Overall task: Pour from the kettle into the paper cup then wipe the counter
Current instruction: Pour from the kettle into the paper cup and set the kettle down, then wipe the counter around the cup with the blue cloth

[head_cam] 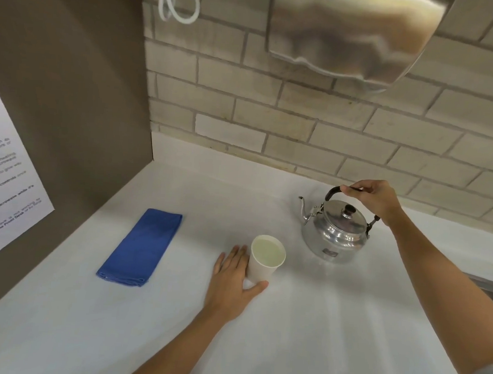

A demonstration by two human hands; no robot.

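A white paper cup (pixel 265 261) stands upright in the middle of the white counter (pixel 303 322). My left hand (pixel 232 282) wraps its lower part from the left, thumb in front. To the right stands a shiny metal kettle (pixel 335 237) with its lid on and its spout pointing left; it rests upright on the counter. My right hand (pixel 375 200) grips the top of its dark arched handle. A folded blue cloth (pixel 142 246) lies flat to the left of the cup, apart from both hands.
A brown panel with a printed notice (pixel 3 181) walls off the left side. A tiled wall runs along the back, with a steel dispenser (pixel 355 33) mounted above the kettle. A sink edge (pixel 492 288) shows at the right.
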